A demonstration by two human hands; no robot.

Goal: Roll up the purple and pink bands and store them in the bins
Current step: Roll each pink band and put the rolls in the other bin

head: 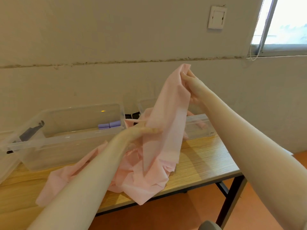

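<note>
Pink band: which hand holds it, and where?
Both. The right hand pinches the pink band at its raised top end; the left hand holds it lower down, mid-length. The rest lies bunched on the table.

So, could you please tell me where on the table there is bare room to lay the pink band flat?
Bare wood shows on the table right of the pink band, in front of the right bin. A smaller strip lies near the left front edge. The middle is crowded with heaped band, and the left bin fills the back.

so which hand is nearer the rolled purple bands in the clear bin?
Left. The left hand holds the pink band just right of the rolled purple bands in the clear plastic bin; the right hand grips its raised top end, farther right.
</note>
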